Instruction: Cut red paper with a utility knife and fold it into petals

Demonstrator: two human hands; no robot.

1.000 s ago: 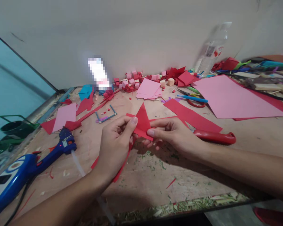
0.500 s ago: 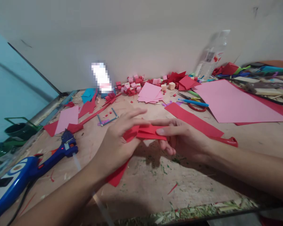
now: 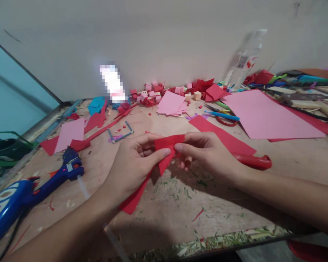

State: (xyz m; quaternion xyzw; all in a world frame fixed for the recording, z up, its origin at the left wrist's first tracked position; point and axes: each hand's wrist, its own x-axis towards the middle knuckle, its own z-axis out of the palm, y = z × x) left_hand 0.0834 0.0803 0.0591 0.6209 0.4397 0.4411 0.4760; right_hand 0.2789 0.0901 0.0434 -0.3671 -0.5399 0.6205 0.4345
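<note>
Between my two hands is a small folded piece of red paper (image 3: 168,143), raised over the tabletop. My left hand (image 3: 138,156) pinches its left part, thumb on the near face and fingers behind. The right side is gripped by my right hand (image 3: 207,149), its thumb tip close to the left one. One pointed corner of the paper hangs down between the thumbs. Under my left hand and wrist lies another red paper strip (image 3: 133,200), partly covered. Right of my right hand, a red handle (image 3: 255,161) sticks out by a long red paper strip (image 3: 221,133).
A blue glue gun (image 3: 71,165) with a clear stick lies left. Behind stand a lit phone (image 3: 112,83), small pink and red cubes (image 3: 153,92), pink paper squares (image 3: 171,103) and a plastic bottle (image 3: 246,60). Large pink paper (image 3: 270,116) and a blue pen (image 3: 222,116) lie right.
The red paper has been turned and its folded shape now stands more upright. My left fingers have closed from a spread pose into a pinch, and both thumbs have come together. The view shifted slightly.
</note>
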